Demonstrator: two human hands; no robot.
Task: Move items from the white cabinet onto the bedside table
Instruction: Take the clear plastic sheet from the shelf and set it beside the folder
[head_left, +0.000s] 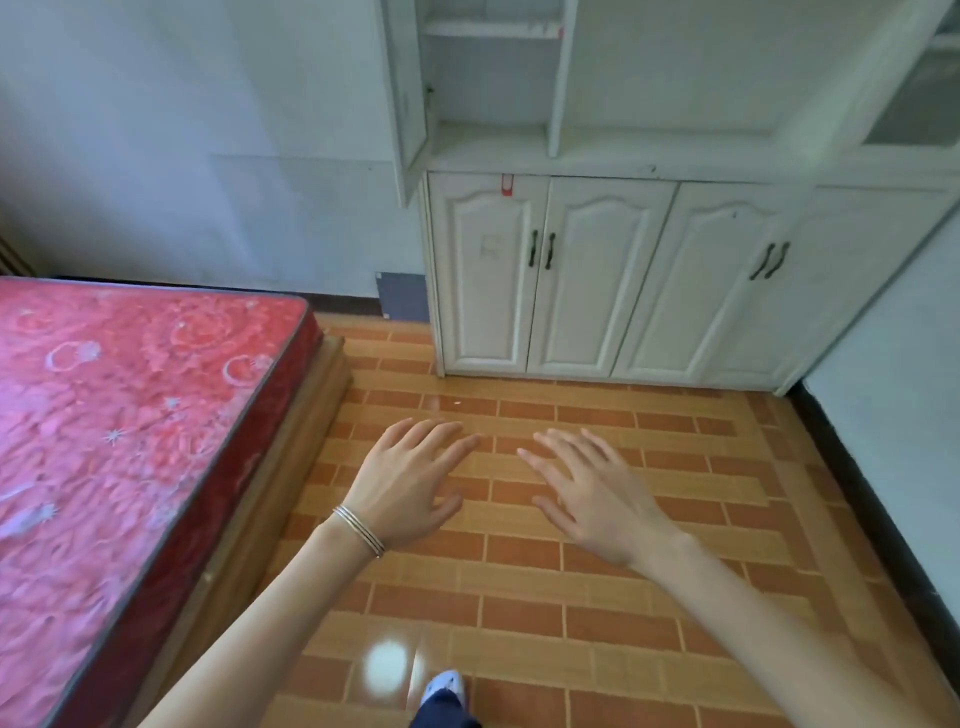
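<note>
Hovering both hands over the tiled floor (519, 597), well short of the white cabinet (597, 322). Left hand (410, 478) and right hand (597, 493) spreading flat, fingers straight, palms down, holding nothing, touching nothing.

Not seeing any items. Open shelves (491, 140) at the cabinet's upper left corner showing bare boards only. Lower doors (483, 280) all sitting closed. Glazed door (914, 104) at the upper right corner reading too blurred to tell contents. Guessing items are sitting behind the lower doors.

Not seeing the bedside table either; only the bed (130, 441) running along the floor's left edge.

Handling of items: cannot tell weight, stiffness or fragility, nothing showing. Treating as unknown, so planning on supporting from below with two hands until the first one is showing.

First hold likely being the dark handles (541, 250) at the meeting edges of the left door pair: thin, rigid, suiting fingers curling round and pulling outward; doors probably swinging light.

Flagging the upper door (410, 104) hanging open past the cabinet's left edge: risking an arm or head bump when leaning in.
</note>
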